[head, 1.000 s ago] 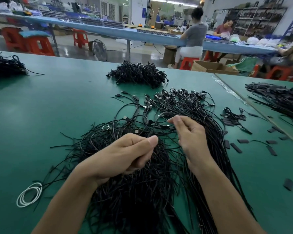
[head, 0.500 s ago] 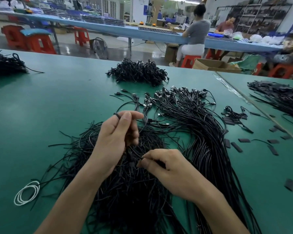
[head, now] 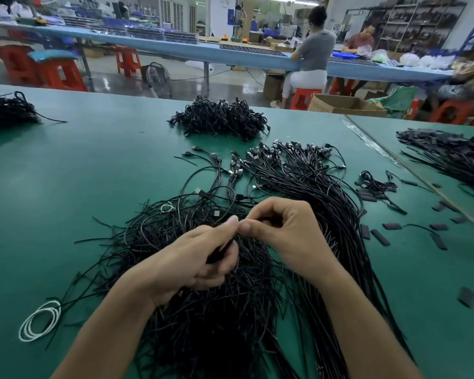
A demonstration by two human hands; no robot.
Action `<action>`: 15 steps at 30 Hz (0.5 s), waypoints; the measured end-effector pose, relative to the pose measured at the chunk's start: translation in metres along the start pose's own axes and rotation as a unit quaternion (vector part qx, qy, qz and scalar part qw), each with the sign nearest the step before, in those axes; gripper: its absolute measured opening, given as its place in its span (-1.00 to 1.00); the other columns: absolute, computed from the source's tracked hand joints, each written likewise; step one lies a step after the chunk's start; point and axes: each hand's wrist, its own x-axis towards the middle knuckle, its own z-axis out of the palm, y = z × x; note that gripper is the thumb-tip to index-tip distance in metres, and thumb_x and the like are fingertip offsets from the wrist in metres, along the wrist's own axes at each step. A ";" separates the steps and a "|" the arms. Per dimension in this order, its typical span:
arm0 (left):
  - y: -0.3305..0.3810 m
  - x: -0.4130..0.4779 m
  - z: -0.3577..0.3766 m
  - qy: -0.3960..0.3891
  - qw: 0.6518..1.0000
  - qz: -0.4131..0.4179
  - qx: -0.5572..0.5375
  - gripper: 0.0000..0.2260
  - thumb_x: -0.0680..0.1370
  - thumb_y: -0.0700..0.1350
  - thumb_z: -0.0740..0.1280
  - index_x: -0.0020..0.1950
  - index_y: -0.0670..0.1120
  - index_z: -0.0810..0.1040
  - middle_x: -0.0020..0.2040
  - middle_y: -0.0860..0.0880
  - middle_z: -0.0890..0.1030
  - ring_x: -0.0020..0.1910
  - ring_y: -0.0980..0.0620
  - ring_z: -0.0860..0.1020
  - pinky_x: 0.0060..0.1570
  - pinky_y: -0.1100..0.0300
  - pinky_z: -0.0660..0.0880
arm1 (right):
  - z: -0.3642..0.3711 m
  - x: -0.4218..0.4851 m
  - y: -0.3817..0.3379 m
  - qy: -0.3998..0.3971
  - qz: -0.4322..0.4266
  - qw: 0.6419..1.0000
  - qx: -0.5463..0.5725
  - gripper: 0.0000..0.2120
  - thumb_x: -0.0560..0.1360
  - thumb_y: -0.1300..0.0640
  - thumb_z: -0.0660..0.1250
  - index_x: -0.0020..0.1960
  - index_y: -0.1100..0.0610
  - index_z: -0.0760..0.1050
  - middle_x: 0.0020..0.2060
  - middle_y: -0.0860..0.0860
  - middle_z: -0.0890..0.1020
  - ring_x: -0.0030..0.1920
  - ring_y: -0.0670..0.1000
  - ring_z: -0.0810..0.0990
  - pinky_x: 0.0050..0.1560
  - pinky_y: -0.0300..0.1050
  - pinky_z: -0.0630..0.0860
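Note:
A big heap of loose thin black cables [head: 203, 318] lies on the green table [head: 80, 187] right in front of me. Beside it a long bundle of black cables with plug ends [head: 298, 170] fans out to the right. My left hand [head: 197, 258] and my right hand [head: 282, 231] meet above the heap, fingertips almost touching. Both pinch the same thin black cable [head: 222, 250] between thumb and fingers. A dark strip runs down through my left hand's curled fingers.
A pile of coiled black cables [head: 219, 119] sits farther back, and another dark pile [head: 6, 110] at far left. A white wire coil [head: 39, 321] lies at near left. Small black sleeves [head: 378, 236] are scattered right. More cables [head: 449, 154] lie on the neighbouring table. People sit at a far bench.
My left hand has come back from the cables farther out. My right hand has risen to meet it. Both now pinch one cable at the heap's middle.

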 end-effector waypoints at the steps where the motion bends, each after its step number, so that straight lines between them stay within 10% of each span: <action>1: 0.001 -0.002 -0.002 -0.024 0.999 0.000 -0.026 -0.43 0.65 0.26 0.12 -0.42 -0.09 0.39 -0.56 0.03 0.19 -0.62 0.11 0.14 -0.58 0.37 0.15 | 0.004 0.000 0.003 -0.004 0.000 1.000 0.031 -0.78 0.34 -0.06 0.54 -0.22 0.08 0.63 -0.38 0.04 0.59 -0.36 -0.06 0.48 -0.34 -0.22 0.45; 5: 0.001 -0.003 -0.010 -0.071 0.963 0.086 -0.244 -0.60 0.62 0.10 0.27 -0.34 -0.09 0.53 -0.56 0.10 0.34 -0.64 0.21 0.30 -0.61 0.38 0.26 | 0.021 -0.003 0.010 0.022 0.044 0.998 0.038 -0.74 0.51 -0.11 0.39 -0.24 0.05 0.63 -0.47 0.02 0.41 -0.46 -0.04 0.30 -0.48 -0.10 0.21; 10: -0.004 0.008 -0.014 0.092 0.899 0.221 -0.366 -0.60 0.62 0.09 0.16 0.04 -0.09 0.73 -0.17 0.01 0.69 -0.21 0.10 0.67 -0.23 0.29 0.60 | 0.025 -0.021 0.012 -0.076 0.084 0.984 -0.141 -0.79 0.63 -0.04 0.27 -0.07 -0.02 0.64 -0.52 -0.10 0.41 -0.50 -0.04 0.28 -0.50 -0.15 0.24; 15: -0.018 0.019 -0.013 0.260 0.927 0.237 -0.132 -0.63 0.61 0.07 0.14 0.23 -0.07 0.61 0.15 -0.06 0.69 0.19 -0.02 0.64 0.15 0.15 0.58 | 0.025 -0.025 -0.011 -0.150 0.032 0.965 -0.214 -0.75 0.64 -0.01 0.22 -0.14 0.06 0.52 -0.35 -0.04 0.53 -0.38 -0.09 0.44 -0.36 -0.11 0.43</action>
